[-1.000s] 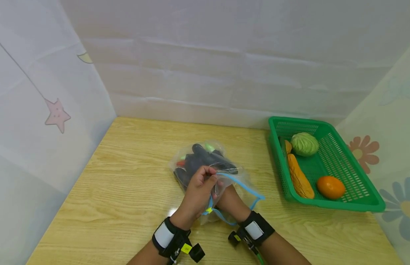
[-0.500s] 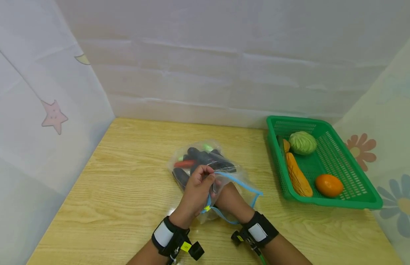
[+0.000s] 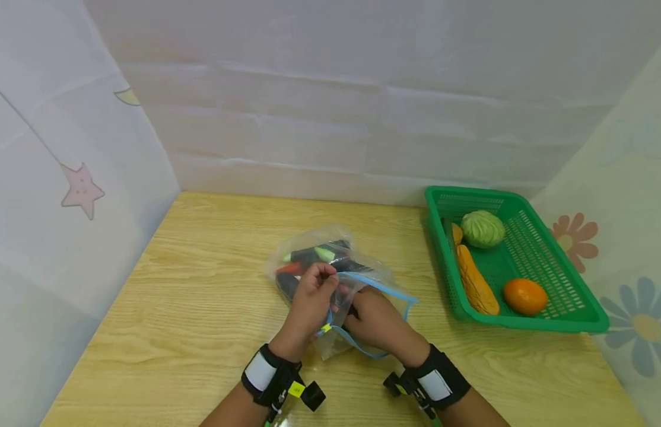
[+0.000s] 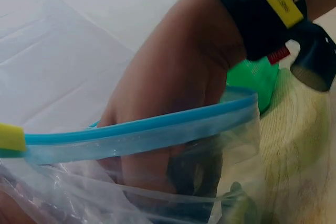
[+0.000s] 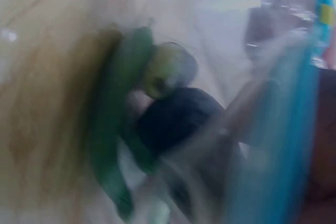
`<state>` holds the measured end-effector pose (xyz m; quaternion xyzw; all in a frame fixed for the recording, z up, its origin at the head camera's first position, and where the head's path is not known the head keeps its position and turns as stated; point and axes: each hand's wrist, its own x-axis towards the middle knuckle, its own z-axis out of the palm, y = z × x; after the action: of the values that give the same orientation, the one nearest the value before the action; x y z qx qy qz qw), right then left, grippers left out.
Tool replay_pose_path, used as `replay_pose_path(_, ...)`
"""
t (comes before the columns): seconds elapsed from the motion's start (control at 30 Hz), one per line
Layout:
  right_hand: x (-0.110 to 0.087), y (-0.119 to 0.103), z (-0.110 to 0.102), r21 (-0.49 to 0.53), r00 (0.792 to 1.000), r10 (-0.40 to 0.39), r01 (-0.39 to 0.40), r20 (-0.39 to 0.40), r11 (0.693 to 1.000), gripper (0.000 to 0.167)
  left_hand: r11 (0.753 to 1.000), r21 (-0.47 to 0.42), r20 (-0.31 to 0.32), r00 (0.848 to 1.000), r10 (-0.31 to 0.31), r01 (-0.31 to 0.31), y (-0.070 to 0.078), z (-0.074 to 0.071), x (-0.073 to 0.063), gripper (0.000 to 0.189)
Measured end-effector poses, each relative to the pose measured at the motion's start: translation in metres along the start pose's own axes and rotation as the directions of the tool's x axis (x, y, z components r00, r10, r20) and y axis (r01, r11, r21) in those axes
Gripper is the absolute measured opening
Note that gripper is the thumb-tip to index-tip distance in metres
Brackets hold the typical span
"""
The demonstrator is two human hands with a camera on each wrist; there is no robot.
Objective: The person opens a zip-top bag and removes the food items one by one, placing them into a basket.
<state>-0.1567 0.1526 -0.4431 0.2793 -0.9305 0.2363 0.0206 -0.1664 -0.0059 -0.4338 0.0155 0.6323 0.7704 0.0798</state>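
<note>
A clear zip bag with a blue rim (image 3: 386, 288) lies on the table, holding several vegetables. My left hand (image 3: 308, 303) pinches the bag's edge between thumb and fingers, left of the mouth. Reaching into the mouth, my right hand (image 3: 381, 320) grips a dark eggplant (image 4: 197, 169), seen through the plastic in the left wrist view; its far part is hidden. Farther inside lie other dark eggplants (image 3: 304, 256) with pale green ends and a red vegetable (image 3: 289, 269). The blurred right wrist view shows a long green vegetable (image 5: 118, 119) and a small round greenish one (image 5: 168, 70).
On the right stands a green basket (image 3: 560, 255) with a cabbage (image 3: 483, 229), an orange fruit (image 3: 525, 296), a long orange-yellow vegetable (image 3: 476, 281) and a dark green one along its left wall. A yellow slider (image 3: 325, 328) sits on the bag's zip. White cloth walls enclose the table (image 3: 202, 267).
My right hand has drawn back toward the bag's mouth, showing more of itself. The vegetables inside have shifted. My left hand keeps its pinch on the edge.
</note>
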Motion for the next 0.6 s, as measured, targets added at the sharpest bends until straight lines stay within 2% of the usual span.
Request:
replay_pose_path(0.07, -0.005, -0.004, -0.010, -0.028, 0.999, 0.028, -0.027, 0.041, 0.999, 0.006, 1.000, 0.016, 0.000, 1.000, -0.007, 0.007, 0.000, -0.001, 0.002, 0.012)
replay_pose_path(0.1, -0.008, -0.006, -0.015, -0.037, 0.997, 0.040, -0.038, 0.060, 0.999, 0.009, 1.000, 0.027, 0.000, 1.000, -0.013, 0.013, 0.000, -0.002, 0.002, 0.013)
replay_pose_path(0.23, -0.018, -0.015, -0.035, -0.056, 0.993, 0.037, -0.031, 0.108, 0.998, 0.042, 0.997, 0.066, 0.001, 1.000, -0.031, 0.031, 0.001, -0.004, 0.003, 0.016)
replay_pose_path(0.33, -0.028, -0.018, -0.049, -0.084, 0.989, 0.024, -0.012, 0.144, 0.996, 0.048, 0.997, 0.070, 0.004, 0.999, -0.036, 0.035, 0.001, -0.005, 0.003, 0.017)
replay_pose_path(0.5, -0.047, -0.016, -0.080, -0.087, 0.982, -0.064, 0.080, 0.176, 0.993, 0.054, 0.996, 0.079, -0.008, 0.999, -0.033, 0.034, 0.001, -0.006, 0.003, 0.015)
replay_pose_path(0.6, -0.060, -0.010, -0.105, -0.057, 0.982, -0.138, 0.147, 0.131, 0.988, 0.060, 0.995, 0.092, -0.020, 0.999, -0.036, 0.037, 0.001, -0.007, 0.003, 0.013)
